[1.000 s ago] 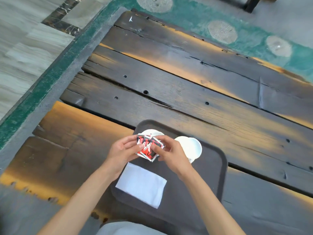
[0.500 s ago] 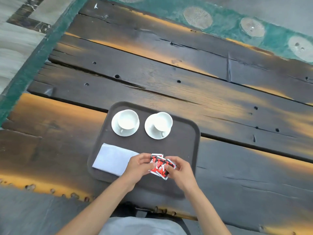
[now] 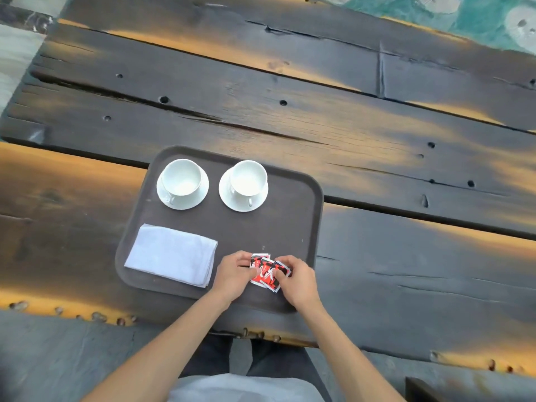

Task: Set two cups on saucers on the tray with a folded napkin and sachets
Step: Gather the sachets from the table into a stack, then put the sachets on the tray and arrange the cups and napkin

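A dark brown tray (image 3: 293, 216) lies on the wooden table. Two white cups stand on white saucers at its far side, the left cup (image 3: 181, 177) and the right cup (image 3: 248, 178). A folded white napkin (image 3: 171, 254) rests on the tray's near left. Red, black and white sachets (image 3: 268, 271) are fanned out low over the tray's near right part. My left hand (image 3: 233, 274) pinches their left edge and my right hand (image 3: 297, 278) pinches their right edge. Whether the sachets touch the tray I cannot tell.
The table (image 3: 319, 117) is made of dark, scorched planks with cracks and holes. Its near edge runs just below the tray. A green floor strip (image 3: 475, 15) shows at the far right, and grey paving (image 3: 58, 358) lies below the table edge.
Both hands carried the sachets from over the cups down to the tray's near right part. The view shifted, so the two cups now show in full.
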`<action>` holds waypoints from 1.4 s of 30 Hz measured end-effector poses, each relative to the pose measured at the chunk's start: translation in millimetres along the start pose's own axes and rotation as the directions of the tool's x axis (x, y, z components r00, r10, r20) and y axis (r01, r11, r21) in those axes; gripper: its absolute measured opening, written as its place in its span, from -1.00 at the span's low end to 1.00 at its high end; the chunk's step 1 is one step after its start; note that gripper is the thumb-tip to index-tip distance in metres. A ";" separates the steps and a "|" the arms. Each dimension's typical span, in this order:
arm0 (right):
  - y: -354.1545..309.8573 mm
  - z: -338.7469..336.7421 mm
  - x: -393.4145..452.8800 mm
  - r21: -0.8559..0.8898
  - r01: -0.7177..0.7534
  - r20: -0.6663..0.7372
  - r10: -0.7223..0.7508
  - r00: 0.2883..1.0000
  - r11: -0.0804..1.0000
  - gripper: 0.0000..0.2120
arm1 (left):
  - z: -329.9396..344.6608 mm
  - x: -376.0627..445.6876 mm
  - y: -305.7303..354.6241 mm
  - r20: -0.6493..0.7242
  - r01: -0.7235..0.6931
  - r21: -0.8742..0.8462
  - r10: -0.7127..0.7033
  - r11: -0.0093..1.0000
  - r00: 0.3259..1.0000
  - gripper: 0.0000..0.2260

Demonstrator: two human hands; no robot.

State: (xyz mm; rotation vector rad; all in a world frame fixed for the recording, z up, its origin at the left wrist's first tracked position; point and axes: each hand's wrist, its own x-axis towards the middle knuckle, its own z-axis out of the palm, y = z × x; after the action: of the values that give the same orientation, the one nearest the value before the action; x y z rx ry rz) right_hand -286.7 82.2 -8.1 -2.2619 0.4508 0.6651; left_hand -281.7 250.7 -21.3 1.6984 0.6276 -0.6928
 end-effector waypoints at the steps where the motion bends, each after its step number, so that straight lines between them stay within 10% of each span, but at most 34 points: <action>1: 0.6 0.9 0.2 -0.040 0.005 -0.014 -0.005 1.000 0.999 -0.75 | 1.6 0.7 -0.2 -0.023 -0.021 0.062 0.023 0.998 0.999 -0.76; 7: 5.5 4.4 -2.7 -0.184 0.020 -0.051 -0.029 0.998 0.983 -0.76 | 11.5 -5.3 -3.1 -0.142 -0.161 0.451 0.249 0.878 0.958 -0.72; 21: 5.8 -1.1 1.6 -0.228 0.075 0.015 -0.074 0.997 0.971 -0.71 | -2.3 -8.9 2.8 -0.027 -0.227 0.519 0.281 0.824 0.959 -0.64; 32: -57.2 -22.6 70.1 0.454 -0.054 -0.055 0.088 0.995 0.889 -0.88 | -52.2 51.5 64.3 -0.450 -0.140 -0.175 0.048 0.975 0.892 -0.82; 42: -92.7 4.8 118.8 0.486 -0.137 -0.088 0.204 0.975 0.863 -0.86 | -56.5 88.4 70.2 -0.428 -0.142 -0.445 -0.072 0.884 0.901 -0.71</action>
State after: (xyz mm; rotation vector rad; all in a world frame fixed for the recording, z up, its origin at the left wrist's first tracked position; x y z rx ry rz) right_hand -146.7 134.1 -29.3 -1.8110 0.7983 0.4243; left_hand -163.8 295.1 -28.8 1.3995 0.9869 -0.0987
